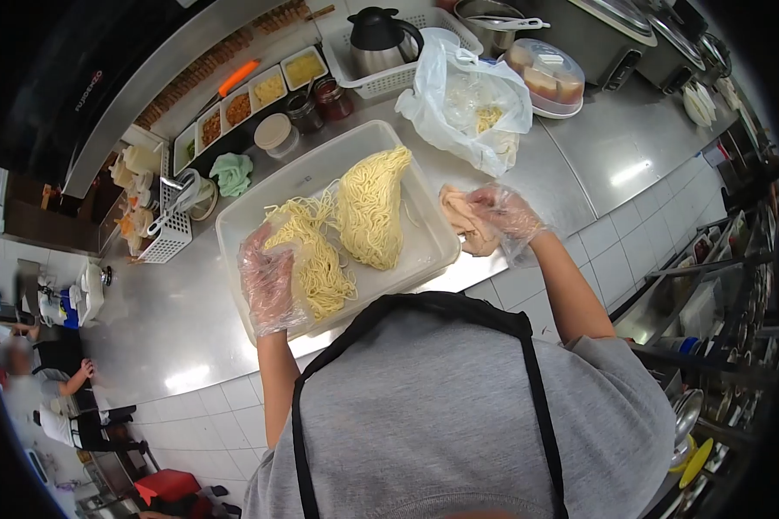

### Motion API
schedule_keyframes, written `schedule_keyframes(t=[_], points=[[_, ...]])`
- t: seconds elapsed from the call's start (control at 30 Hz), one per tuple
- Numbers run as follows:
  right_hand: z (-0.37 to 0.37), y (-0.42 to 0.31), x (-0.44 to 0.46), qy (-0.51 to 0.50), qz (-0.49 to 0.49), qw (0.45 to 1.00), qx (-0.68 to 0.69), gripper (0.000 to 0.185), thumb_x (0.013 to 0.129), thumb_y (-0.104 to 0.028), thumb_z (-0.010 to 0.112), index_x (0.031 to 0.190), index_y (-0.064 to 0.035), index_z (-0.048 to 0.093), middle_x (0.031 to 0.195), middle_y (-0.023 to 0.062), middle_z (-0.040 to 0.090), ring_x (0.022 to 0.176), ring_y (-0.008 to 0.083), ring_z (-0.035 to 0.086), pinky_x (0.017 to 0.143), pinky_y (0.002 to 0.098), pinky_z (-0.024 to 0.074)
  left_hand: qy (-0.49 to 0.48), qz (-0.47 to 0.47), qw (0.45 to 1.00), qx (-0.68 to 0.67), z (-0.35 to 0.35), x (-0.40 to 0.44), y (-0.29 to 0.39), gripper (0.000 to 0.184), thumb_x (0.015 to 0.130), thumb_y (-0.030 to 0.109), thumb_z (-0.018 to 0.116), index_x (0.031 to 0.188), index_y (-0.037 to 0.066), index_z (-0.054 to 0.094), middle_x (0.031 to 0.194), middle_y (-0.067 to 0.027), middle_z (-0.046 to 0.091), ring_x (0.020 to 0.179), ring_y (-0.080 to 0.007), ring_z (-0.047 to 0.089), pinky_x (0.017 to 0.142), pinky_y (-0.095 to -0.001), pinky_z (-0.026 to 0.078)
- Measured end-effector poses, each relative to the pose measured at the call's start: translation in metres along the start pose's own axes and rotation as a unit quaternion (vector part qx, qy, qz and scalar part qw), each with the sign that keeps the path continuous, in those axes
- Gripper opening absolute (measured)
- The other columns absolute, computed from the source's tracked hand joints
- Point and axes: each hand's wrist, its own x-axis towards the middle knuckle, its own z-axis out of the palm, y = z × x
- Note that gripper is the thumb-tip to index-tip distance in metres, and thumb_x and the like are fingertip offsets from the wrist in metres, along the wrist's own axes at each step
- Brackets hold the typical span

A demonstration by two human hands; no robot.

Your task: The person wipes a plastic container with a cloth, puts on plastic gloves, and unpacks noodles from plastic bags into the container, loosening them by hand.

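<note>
A large translucent plastic tub (318, 152) stands on the counter in front of me. It holds two piles of yellow noodles, a tall heap (374, 208) on the right and a looser heap (316, 255) on the left. My left hand (268, 281), in a clear plastic glove, is at the tub's left end, its bent fingers beside the looser noodles. What those fingers grip is hidden. Just outside the tub's right end, my right hand (506, 214), also gloved, is closed on a crumpled peach-coloured cloth (469, 223).
Behind the tub are an open plastic bag (472, 108) with some noodles inside, a lidded jar (276, 136), a green cloth (231, 174) and a row of ingredient trays (238, 110). A thermal jug (381, 48) stands farther back. Other people (61, 389) are far left.
</note>
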Motion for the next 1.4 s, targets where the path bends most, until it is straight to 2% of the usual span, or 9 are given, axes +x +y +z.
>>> schedule_keyframes(t=[0.2, 0.3, 0.5, 0.77, 0.87, 0.93, 1.13, 1.23, 1.4], points=[[0.023, -0.025, 0.016, 0.022, -0.062, 0.963, -0.26, 0.023, 0.069, -0.018, 0.065, 0.087, -0.0052, 0.061, 0.085, 0.0132, 0.059, 0.074, 0.0273, 0.056, 0.07, 0.033, 0.0448, 0.014, 0.023, 0.999, 0.047, -0.006, -0.002, -0.004, 0.045, 0.078, -0.003, 0.057, 0.12, 0.004, 0.044, 0.119, -0.0081, 0.046, 0.085, -0.0112, 0.052, 0.075, -0.0247, 0.046], [0.015, -0.03, 0.022, 0.001, 0.069, 0.962, -0.263, 0.019, 0.068, -0.018, 0.066, 0.081, -0.0063, 0.059, 0.076, 0.0096, 0.059, 0.069, 0.0209, 0.056, 0.066, 0.0302, 0.0446, 0.016, 0.028, 0.998, 0.056, -0.01, -0.006, -0.006, 0.045, 0.077, -0.003, 0.057, 0.12, 0.004, 0.044, 0.118, -0.0081, 0.047, 0.085, -0.0118, 0.053, 0.075, -0.0248, 0.046], [-0.008, -0.051, 0.015, 0.112, -0.051, 0.986, 0.108, 0.015, 0.07, -0.011, 0.068, 0.077, -0.0046, 0.057, 0.069, -0.0007, 0.054, 0.067, 0.0112, 0.05, 0.062, 0.0243, 0.0425, 0.032, -0.017, 0.998, 0.055, -0.022, -0.015, -0.013, 0.042, 0.077, -0.002, 0.057, 0.117, 0.004, 0.046, 0.117, -0.0086, 0.048, 0.086, -0.0134, 0.053, 0.076, -0.0259, 0.046], [0.051, -0.178, 0.021, -0.058, -0.321, 0.934, -0.148, 0.048, 0.069, -0.023, 0.074, 0.109, -0.0068, 0.054, 0.114, 0.0097, 0.051, 0.107, 0.0206, 0.048, 0.09, 0.0332, 0.04, 0.058, 0.012, 0.998, -0.007, -0.016, -0.006, 0.0, 0.044, 0.074, 0.0, 0.062, 0.115, 0.005, 0.048, 0.116, -0.0109, 0.047, 0.102, -0.0215, 0.05, 0.08, -0.0308, 0.045], [0.058, -0.162, 0.046, -0.003, -0.204, 0.957, -0.205, 0.062, 0.068, -0.027, 0.074, 0.121, -0.0106, 0.047, 0.127, 0.0124, 0.041, 0.119, 0.0259, 0.038, 0.098, 0.0388, 0.0331, 0.045, 0.104, 0.986, 0.125, -0.022, -0.005, -0.007, 0.054, 0.072, -0.001, 0.065, 0.121, 0.006, 0.044, 0.12, -0.0096, 0.043, 0.104, -0.0221, 0.049, 0.082, -0.0328, 0.045], [0.068, -0.154, 0.056, -0.017, -0.228, 0.944, -0.239, 0.063, 0.068, -0.028, 0.074, 0.122, -0.0103, 0.046, 0.127, 0.0126, 0.042, 0.119, 0.0273, 0.038, 0.099, 0.0391, 0.0328, 0.018, -0.082, 0.99, -0.115, -0.022, -0.009, -0.003, 0.06, 0.079, 0.02, 0.064, 0.13, 0.01, 0.035, 0.126, -0.0111, 0.038, 0.107, -0.0265, 0.047, 0.086, -0.0373, 0.044], [0.105, -0.168, 0.071, -0.081, -0.339, 0.898, -0.269, 0.065, 0.069, -0.032, 0.073, 0.122, -0.0092, 0.045, 0.126, 0.013, 0.043, 0.119, 0.0293, 0.038, 0.1, 0.0383, 0.0308, -0.005, -0.059, 0.796, -0.602, -0.022, 0.015, 0.035, 0.081, 0.077, 0.069, 0.039, 0.139, 0.02, 0.019, 0.143, -0.0096, 0.02, 0.127, -0.0324, 0.028, 0.098, -0.0493, 0.033], [0.126, -0.177, 0.078, -0.122, -0.368, 0.907, -0.166, 0.06, 0.07, -0.036, 0.071, 0.117, -0.0061, 0.05, 0.123, 0.0148, 0.046, 0.114, 0.0293, 0.043, 0.098, 0.0381, 0.0329, -0.045, -0.023, 0.671, -0.74, -0.013, 0.034, 0.048, 0.081, 0.075, 0.069, 0.042, 0.139, 0.022, 0.021, 0.145, -0.0077, 0.016, 0.132, -0.0322, 0.015, 0.103, -0.0531, 0.024], [0.145, -0.214, 0.056, -0.208, -0.24, 0.948, -0.011, 0.047, 0.074, -0.037, 0.067, 0.104, -0.0016, 0.059, 0.102, 0.0149, 0.058, 0.093, 0.0243, 0.056, 0.082, 0.0347, 0.0421, -0.039, 0.035, 0.681, -0.731, -0.002, 0.055, 0.075, 0.08, 0.073, 0.072, 0.04, 0.137, 0.027, 0.024, 0.144, -0.0008, 0.018, 0.133, -0.0303, 0.014, 0.103, -0.0552, 0.021]])
